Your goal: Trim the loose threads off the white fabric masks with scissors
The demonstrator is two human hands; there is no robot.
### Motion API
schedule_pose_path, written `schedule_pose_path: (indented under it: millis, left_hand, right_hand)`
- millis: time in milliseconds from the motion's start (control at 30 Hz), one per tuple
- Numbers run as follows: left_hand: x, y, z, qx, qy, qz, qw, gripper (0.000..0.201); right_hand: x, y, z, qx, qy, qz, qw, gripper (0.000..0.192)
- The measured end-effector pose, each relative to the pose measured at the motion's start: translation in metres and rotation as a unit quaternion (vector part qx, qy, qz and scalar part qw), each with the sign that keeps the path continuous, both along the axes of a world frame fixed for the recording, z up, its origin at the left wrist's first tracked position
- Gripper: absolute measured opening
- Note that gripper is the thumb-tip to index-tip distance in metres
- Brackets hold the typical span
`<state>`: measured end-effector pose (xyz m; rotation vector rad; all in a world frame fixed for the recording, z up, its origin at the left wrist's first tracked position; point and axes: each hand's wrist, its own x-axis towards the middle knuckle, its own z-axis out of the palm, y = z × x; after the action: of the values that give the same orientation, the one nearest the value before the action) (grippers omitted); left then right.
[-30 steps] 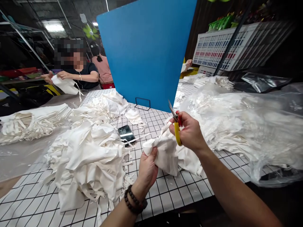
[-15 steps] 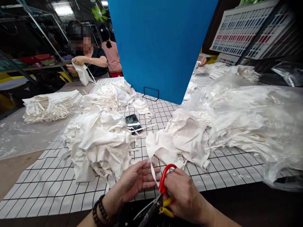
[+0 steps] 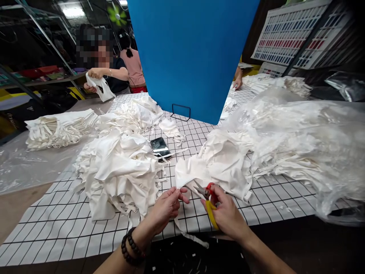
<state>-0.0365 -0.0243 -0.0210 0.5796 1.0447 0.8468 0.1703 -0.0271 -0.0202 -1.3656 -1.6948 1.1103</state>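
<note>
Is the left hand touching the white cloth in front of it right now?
Touching. The head view shows the left hand pinching the edge of the white cloth between its fingertips.

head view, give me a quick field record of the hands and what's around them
left hand: pinches the edge of a white fabric piece
right hand: grips scissors, red and yellow handles, blades toward the fabric edge
wrist: bead bracelet on the left
surface: grid-pattern table cover
left of hands: heap of white fabric, phone beside it
right: fabric under clear plastic
behind: blue board
others: a person across the table holds white fabric
</note>
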Motion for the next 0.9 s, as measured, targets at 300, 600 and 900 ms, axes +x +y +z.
schedule_pose_path:
  millis: [300,600,900]
  left_hand:
    - [0.008,-0.006,0.01,0.116,0.056,-0.039,0.991,0.034]
    - [0.008,0.0,0.033,0.266,0.204,0.007,0.942,0.021]
    - [0.042,0.01,0.02,0.231,-0.013,0.002,0.973,0.019]
  right_hand:
    - [-0.033,0.034,-0.015,0.009,0.098,0.005,0.995,0.031]
    - [-0.011,0.036,0.007,0.008,0.167,-0.05,0.985,0.017]
    - [0.019,0.021,0.012,-0.101,0.186,-0.009,0.977,0.028]
